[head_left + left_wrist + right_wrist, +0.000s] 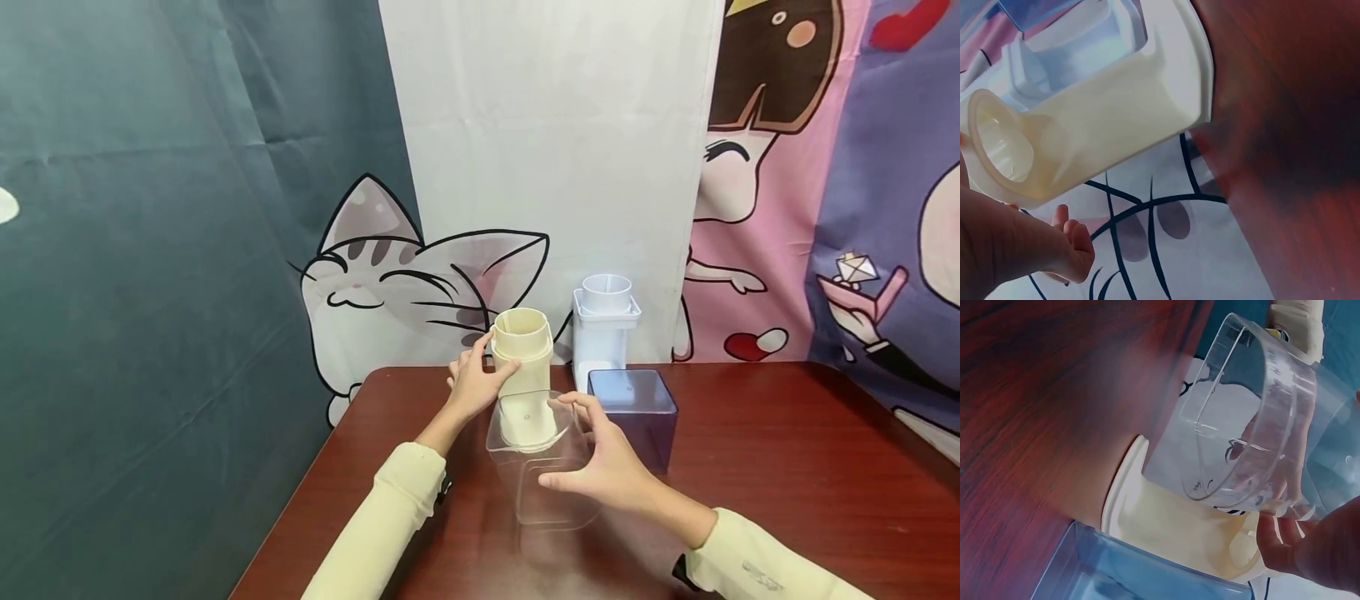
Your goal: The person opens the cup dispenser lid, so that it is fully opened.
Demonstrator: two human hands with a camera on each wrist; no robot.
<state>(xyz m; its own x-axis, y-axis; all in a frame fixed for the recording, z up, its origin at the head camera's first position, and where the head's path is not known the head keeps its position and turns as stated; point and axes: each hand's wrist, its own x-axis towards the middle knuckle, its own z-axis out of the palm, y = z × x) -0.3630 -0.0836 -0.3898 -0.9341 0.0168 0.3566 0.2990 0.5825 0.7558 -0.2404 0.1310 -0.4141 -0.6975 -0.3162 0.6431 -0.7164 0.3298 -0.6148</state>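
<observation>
A cream plastic stand (525,373) with a round, open collar on top stands upright near the back of the table. My left hand (476,385) grips it near the collar, thumb in front and fingers round the left side. In front of it, my right hand (611,460) holds a clear plastic container (551,493) by its right side, thumb and fingers spread across it. Through its clear wall the foot of the stand shows. The right wrist view has the container (1282,419) tilted, with my right fingertips (1279,534) at its edge.
A pale blue-white stand (600,342) of similar shape is at the back, right of the cream one. Before it sits a translucent blue container (633,417). The brown table (780,475) meets a printed cloth backdrop (480,167) behind and a green cloth (150,292) at left.
</observation>
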